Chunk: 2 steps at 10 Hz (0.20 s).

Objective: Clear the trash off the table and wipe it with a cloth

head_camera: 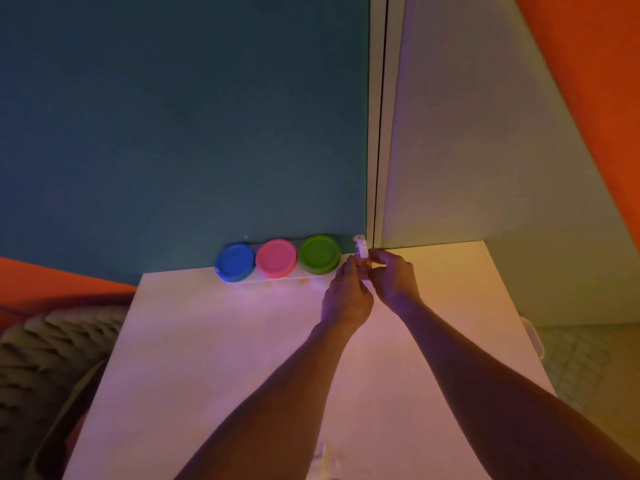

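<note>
Both hands meet just right of the frame's centre, above the far edge of the pale worktop [214, 341]. The left hand [346, 296] and the right hand [393, 275] each have curled fingers pinching a small white scrap of trash [360, 247], which sticks up between their fingertips; what it is cannot be told. Just left of it, along the worktop's far edge, stand three tubs in a row touching one another: a blue lid [234, 261], a pink lid [276, 258] and a green lid [319, 254]. A crumpled whitish piece [325, 459] lies at the bottom centre.
</note>
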{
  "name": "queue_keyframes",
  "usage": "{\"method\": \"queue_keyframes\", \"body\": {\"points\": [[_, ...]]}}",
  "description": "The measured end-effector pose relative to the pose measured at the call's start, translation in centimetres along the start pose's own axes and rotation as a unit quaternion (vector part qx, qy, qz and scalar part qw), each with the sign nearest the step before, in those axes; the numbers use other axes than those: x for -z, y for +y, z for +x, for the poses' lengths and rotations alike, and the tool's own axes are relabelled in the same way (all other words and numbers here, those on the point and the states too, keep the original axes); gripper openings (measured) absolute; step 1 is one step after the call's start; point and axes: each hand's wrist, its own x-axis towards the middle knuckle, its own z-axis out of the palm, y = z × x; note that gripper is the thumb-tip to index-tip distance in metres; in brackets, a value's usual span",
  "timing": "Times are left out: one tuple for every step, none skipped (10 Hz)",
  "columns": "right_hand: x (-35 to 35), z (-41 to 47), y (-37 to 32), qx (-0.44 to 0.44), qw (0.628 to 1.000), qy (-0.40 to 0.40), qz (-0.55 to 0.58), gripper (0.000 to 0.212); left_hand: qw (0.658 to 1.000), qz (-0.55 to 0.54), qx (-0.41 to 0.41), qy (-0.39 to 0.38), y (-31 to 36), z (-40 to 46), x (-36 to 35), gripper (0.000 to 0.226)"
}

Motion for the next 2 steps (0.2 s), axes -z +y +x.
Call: {"method": "queue_keyframes", "body": {"points": [[-0.02,-0.51,-0.20,0.003,1.000,-0.002,-0.009,0.029,1.000,-0.014,0.008,-0.015,-0.41,-0.22,0.13,0.069],[0.09,-1.38,0.33,-0.024,0.999,-0.007,-0.022,0.045,1.000,-0.021,-0.001,-0.020,-0.87,-0.72,-0.37,0.071]]}}
